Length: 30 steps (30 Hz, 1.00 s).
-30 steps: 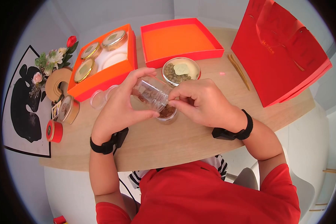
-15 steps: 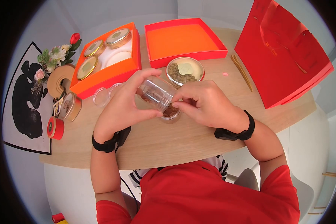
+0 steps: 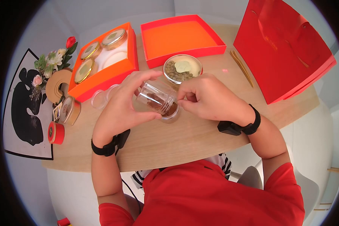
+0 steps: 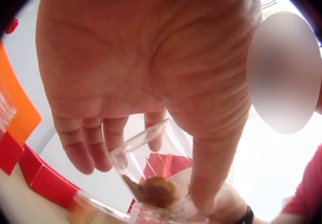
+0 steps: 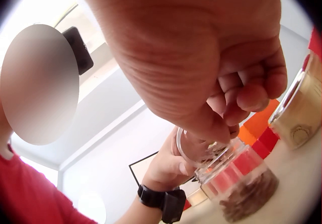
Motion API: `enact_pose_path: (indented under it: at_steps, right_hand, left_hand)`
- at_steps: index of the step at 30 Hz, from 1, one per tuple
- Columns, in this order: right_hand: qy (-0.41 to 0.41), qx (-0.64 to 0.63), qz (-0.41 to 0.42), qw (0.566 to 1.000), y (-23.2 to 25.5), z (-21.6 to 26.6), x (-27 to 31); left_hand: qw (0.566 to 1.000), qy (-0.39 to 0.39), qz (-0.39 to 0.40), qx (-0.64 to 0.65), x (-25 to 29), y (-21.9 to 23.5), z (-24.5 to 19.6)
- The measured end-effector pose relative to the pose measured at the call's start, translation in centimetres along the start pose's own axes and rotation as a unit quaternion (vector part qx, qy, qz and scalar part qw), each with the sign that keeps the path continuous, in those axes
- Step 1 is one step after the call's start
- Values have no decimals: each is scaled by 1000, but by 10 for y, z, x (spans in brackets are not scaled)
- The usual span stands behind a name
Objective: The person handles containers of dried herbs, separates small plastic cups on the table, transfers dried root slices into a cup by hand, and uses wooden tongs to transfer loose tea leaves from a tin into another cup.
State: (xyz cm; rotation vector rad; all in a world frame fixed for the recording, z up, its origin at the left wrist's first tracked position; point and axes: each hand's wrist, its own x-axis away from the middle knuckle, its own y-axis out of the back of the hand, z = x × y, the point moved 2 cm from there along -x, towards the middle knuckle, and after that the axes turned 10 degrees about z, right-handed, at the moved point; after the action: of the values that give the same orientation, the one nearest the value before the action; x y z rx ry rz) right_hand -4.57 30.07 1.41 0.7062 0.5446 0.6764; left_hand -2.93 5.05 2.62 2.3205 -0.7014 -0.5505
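Tilted jar point(image 3: 153, 99), clamped between the left hand point(image 3: 118, 107)'s thumb and fingers, has its mouth just by the lower jar point(image 3: 171, 116) at its five o'clock. The right hand point(image 3: 211, 98)'s thumb and fingertips come together there; whether they pinch anything, I cannot tell.

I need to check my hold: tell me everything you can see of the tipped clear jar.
The upper jar is colourless and see-through, glass or plastic, with a threaded neck and no lid on. Brown pieces lie inside. Tipped well over, it is held off the table by the left grip, its mouth by the lower jar. Whether the right grip touches it, I cannot tell.
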Motion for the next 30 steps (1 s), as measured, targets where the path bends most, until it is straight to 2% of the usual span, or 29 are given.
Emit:
enact_pose_path:
  at_steps: [4, 6, 8, 11, 16, 19, 21, 22, 25, 27, 28, 30]
  right_hand:
    - [5, -1, -14, 1000, -2, -2, 0]
    - [-35, -7, 13, 999, 1, 2, 0]
    - [-39, -7, 13, 999, 2, 3, 0]
    - [-47, -10, 11, 999, 2, 4, 0]
    - [-60, -21, 3, 998, 2, 5, 0]
    - [-42, -51, -22, 998, -1, 2, -1]
    - [16, -43, -55, 997, -3, 1, -1]
    - [16, -43, -55, 997, -3, 2, 0]
    - [-3, -79, -68, 995, -4, 4, 1]
    - [-45, -124, -80, 988, -3, 5, 1]
    - [-46, -123, -79, 988, -2, 5, 1]
    - [-72, -54, -131, 987, 6, 1, 0]
  left_hand:
    - [1000, -14, -3, -16, -1, 0, -5]
    - [1000, -14, -3, -21, -1, -1, -7]
    - [1000, -14, -3, -26, -2, 1, -10]
    - [999, 19, 22, -35, -2, 3, -12]
    - [1000, -11, -8, 14, -2, -1, 2]
    - [1000, -16, -15, 23, 0, -1, 5]
    - [999, -6, -8, 44, 0, 0, 8]
    - [998, 3, -2, 64, 0, 1, 9]
    - [994, -15, -1, 106, 0, 2, 13]
    - [992, -10, 0, 130, 0, 4, 12]
    - [988, -5, 2, 153, 0, 6, 12]
    - [985, -4, 1, 174, 0, 6, 12]
